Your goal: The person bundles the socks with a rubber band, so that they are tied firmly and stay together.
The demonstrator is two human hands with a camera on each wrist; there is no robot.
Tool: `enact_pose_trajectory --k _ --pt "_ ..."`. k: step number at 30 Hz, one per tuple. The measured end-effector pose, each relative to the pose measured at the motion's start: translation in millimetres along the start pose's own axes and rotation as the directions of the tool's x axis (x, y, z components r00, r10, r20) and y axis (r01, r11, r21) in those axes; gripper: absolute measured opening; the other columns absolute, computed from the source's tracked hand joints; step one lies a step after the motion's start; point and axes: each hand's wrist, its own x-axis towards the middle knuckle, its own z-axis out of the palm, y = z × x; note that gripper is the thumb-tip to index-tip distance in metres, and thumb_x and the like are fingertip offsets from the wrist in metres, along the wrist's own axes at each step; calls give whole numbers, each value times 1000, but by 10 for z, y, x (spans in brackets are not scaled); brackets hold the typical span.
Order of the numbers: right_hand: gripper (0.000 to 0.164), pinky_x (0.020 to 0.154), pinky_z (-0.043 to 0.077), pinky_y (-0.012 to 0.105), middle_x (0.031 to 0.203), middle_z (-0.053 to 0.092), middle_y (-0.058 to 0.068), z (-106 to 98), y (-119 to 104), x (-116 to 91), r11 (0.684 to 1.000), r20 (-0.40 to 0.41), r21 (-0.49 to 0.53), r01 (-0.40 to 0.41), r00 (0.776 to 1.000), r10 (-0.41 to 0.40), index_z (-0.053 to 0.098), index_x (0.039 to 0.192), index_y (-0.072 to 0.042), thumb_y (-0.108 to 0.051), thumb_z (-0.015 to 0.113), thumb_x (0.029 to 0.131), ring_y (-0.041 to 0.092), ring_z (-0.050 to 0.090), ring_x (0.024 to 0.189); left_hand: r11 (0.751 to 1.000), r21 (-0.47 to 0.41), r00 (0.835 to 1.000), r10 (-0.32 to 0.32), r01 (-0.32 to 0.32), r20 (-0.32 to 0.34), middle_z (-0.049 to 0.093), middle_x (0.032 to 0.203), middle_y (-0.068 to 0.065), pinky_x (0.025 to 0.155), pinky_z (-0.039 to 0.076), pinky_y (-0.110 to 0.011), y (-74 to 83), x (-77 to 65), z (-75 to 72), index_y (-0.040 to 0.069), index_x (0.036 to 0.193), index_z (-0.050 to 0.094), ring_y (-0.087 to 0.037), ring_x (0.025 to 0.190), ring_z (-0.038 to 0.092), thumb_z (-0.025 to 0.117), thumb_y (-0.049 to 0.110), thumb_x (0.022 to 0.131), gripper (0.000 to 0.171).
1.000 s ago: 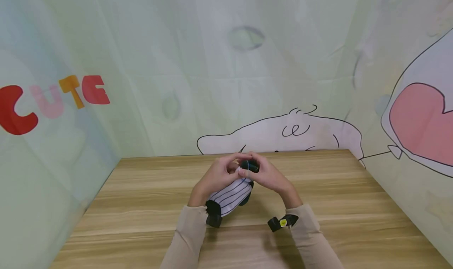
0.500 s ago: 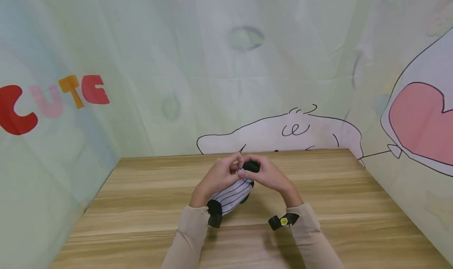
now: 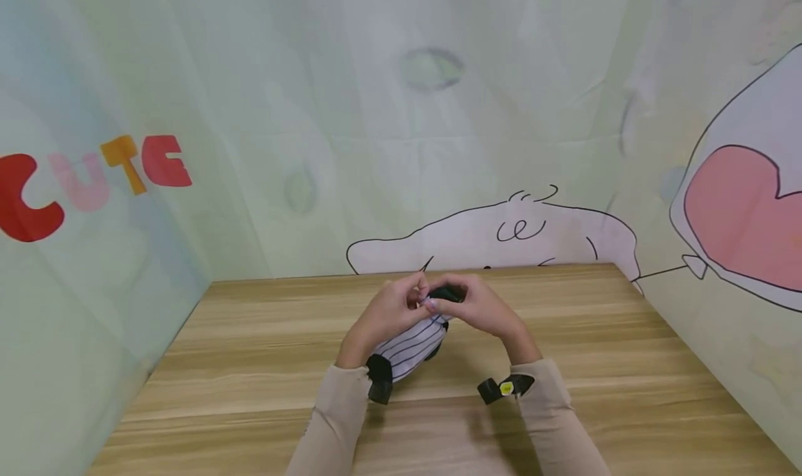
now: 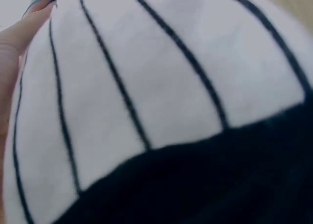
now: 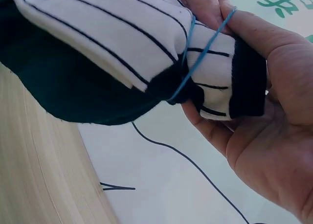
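A bundled striped cloth [image 3: 410, 347], white with dark lines and dark green parts, hangs slantwise over the table between the two hands. Around its narrow neck runs a thin blue elastic band [image 5: 200, 60], drawn out to a point by the fingertips. My left hand [image 3: 387, 314] grips the cloth at the neck with bent fingers, partly hidden. My right hand [image 3: 485, 309] curves around the dark cuff-like end [image 5: 248, 79], its tip pinching at the pulled-out band. Both thumbs meet close together in the head view. The left wrist view is mostly filled by the striped fabric [image 4: 107, 82].
Underneath is a wood-grain table [image 3: 263, 371]. Printed curtains [image 3: 313, 149] close in the back and sides. A small wrist camera [image 3: 498, 389] sits at the right cuff, and another [image 3: 379, 382] at the left wrist.
The blue band crossed the dark end a second ago; now it is gathered at the fingertips. The left fingers have bent inward and the right hand has shifted slightly right.
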Motion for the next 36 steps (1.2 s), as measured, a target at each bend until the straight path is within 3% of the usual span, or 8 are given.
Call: enact_pose_trajectory --k 4,10,14,20,30,36 --pt "20 72 54 32 108 71 4 -42 27 -9 999 19 52 14 1000 -15 71 114 -11 -17 71 95 20 64 89 999 35 1000 12 -11 -17 43 69 9 55 32 -22 -25 1 -3 14 82 49 -4 60 41 75 12 89 27" --pt "17 75 55 29 104 71 11 -143 -25 -42 996 -21 90 23 1000 -21 69 112 -2 -6 67 96 19 67 90 999 21 997 -32 34 -64 44 69 9 57 34 -23 -83 -9 -57 14 74 47 -9 65 45 76 13 88 32" --pt "16 73 55 29 100 71 9 -159 -81 -46 998 -36 67 8 999 -6 69 110 -2 -9 66 96 18 67 85 1000 6 998 -20 21 -53 48 71 10 59 36 -24 -94 -13 -85 15 75 51 -9 68 47 75 18 90 29" --pt "15 70 56 30 101 69 12 -161 -96 -53 993 -101 118 -7 995 19 67 109 2 -7 65 97 17 67 82 1000 -12 999 -6 6 -41 50 76 8 57 36 -24 -101 -31 -99 15 80 54 -11 66 46 73 18 92 22" --pt "15 69 55 31 102 68 14 -178 -83 -49 994 -124 104 -16 992 29 67 110 -1 -11 63 99 21 64 82 999 -45 999 -23 24 24 62 87 3 69 46 -29 -98 -37 -114 14 96 59 -14 80 59 68 14 94 10" --pt "17 73 55 30 100 69 12 -202 -63 -54 997 -157 71 -42 986 53 68 107 -1 -15 60 101 20 63 81 990 -117 991 -63 77 116 62 94 1 70 51 -33 -86 -50 -131 15 103 57 -16 82 62 68 18 96 14"
